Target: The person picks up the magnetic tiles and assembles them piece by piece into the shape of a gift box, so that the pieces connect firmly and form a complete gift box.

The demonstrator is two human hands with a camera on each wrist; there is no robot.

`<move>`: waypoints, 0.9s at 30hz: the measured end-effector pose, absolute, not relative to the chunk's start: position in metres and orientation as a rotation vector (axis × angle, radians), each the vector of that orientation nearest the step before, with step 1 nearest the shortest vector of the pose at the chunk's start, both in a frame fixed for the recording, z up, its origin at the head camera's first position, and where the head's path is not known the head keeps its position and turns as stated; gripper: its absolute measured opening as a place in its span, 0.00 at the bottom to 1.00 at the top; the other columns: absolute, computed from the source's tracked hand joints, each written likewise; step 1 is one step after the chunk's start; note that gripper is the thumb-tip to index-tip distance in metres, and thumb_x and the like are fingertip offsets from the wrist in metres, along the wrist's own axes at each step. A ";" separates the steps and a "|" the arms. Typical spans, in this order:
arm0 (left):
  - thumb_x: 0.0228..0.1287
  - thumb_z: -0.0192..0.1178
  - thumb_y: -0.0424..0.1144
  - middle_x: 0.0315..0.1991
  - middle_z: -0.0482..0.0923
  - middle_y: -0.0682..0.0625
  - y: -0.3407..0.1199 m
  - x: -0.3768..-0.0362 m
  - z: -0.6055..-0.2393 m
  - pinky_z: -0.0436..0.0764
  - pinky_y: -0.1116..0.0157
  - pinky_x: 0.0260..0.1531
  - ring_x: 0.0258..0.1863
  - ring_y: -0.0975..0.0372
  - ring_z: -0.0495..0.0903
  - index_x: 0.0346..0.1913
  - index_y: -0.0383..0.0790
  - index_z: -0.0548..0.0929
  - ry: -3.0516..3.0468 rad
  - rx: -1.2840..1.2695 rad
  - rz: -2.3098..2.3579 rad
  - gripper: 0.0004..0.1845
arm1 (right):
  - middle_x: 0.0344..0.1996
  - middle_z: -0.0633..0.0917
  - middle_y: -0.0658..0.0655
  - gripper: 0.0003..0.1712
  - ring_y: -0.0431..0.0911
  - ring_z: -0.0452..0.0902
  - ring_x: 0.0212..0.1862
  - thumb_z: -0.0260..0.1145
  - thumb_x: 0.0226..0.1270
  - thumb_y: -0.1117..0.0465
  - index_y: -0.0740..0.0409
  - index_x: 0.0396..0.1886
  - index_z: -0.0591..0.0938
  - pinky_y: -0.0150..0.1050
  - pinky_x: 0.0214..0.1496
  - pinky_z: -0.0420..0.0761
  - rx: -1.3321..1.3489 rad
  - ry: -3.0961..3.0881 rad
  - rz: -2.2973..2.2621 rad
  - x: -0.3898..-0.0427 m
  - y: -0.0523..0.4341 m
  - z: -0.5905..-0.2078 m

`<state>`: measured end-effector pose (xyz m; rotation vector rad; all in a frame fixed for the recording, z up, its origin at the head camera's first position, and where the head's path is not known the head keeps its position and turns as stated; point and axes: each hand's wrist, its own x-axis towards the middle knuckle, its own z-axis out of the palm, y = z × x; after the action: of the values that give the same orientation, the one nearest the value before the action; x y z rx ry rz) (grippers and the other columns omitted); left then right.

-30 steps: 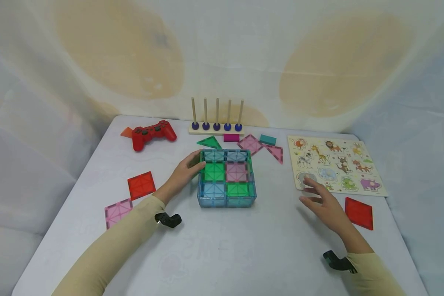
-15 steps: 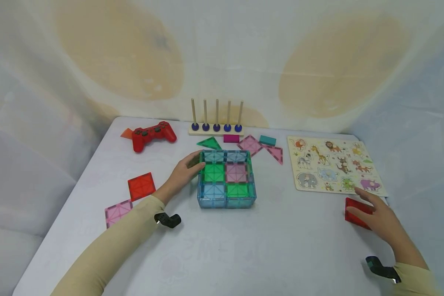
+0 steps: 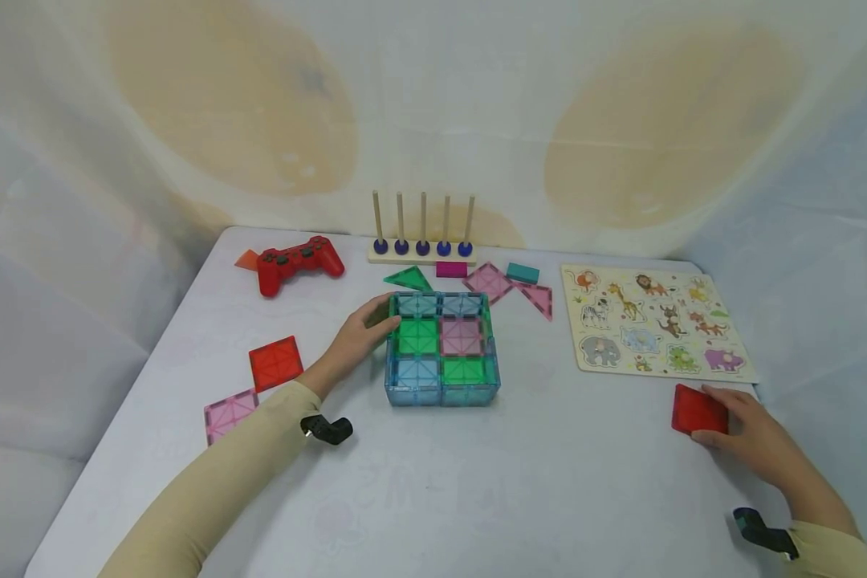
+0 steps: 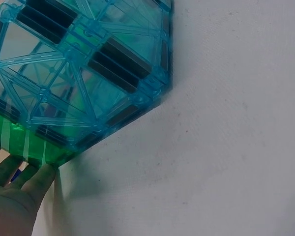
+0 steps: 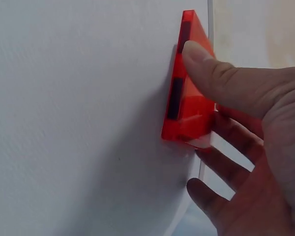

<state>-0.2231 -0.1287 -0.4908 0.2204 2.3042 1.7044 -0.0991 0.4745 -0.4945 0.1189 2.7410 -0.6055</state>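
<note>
**Red tile held at the worktop edge**

The right hand pinched a red translucent tile. The thumb lay on its upper face and the fingers were under it. The tile stood tilted, one edge lifted off the white worktop, near the worktop's rim.

- White table.
- Centre: tile box.
- 10 o'clock: red controller.
- 12 o'clock: peg rack.
- 2 o'clock: animal puzzle.
- 8 o'clock: red tile, pink tile.
</note>
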 end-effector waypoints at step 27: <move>0.76 0.57 0.53 0.79 0.57 0.48 -0.130 -0.225 -0.498 0.57 0.44 0.75 0.79 0.52 0.53 0.79 0.51 0.62 2.314 0.200 1.690 0.33 | 0.55 0.76 0.70 0.37 0.48 0.82 0.42 0.64 0.75 0.49 0.62 0.74 0.65 0.36 0.35 0.85 0.056 2.784 -1.032 -0.113 0.439 -0.476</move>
<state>-0.2248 -0.1303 -0.4979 0.2005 2.3138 1.6902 -0.1127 0.4388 -0.4757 0.0556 2.7838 -1.0316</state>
